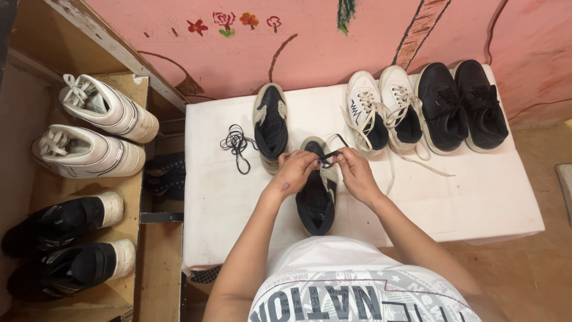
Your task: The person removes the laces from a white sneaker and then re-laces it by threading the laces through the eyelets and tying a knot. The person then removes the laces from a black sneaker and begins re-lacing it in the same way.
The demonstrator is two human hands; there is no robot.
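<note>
— Head view is showing me both hands working on the black low-top sneaker with the cream sole, lying at the near middle of the white cloth-covered table.

— How far along?

— I'm judging it as early: the left hand and right hand are pinching a thin black lace at the upper eyelets. Its twin shoe, further back on that table, is sitting laceless, a loose black lace coiling beside it.

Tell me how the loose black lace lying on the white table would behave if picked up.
The loose black lace lies in slack tangled loops, so it is probably floppy and light. Lifted by one strand, it would likely dangle and may snag or knot.
</note>
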